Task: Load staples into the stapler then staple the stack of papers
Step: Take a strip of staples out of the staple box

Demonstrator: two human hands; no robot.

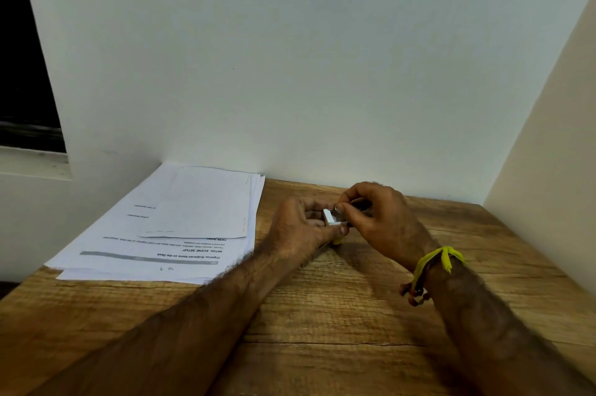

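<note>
My left hand (298, 228) grips a small white staple box (332, 218) just above the wooden desk (338, 315). My right hand (377, 218) pinches at the open end of that box with thumb and forefinger. A dark object (359, 202), possibly the stapler, shows behind the right fingers, mostly hidden. A bit of yellow (337, 241) peeks out below my left thumb. The stack of printed papers (180, 224) lies flat on the desk to the left of both hands, a smaller sheet on top.
A white wall (290, 73) rises right behind the desk and a side panel (548, 186) closes the right. A dark window (25, 73) with a sill is at far left. A yellow thread and beads circle my right wrist (429, 270).
</note>
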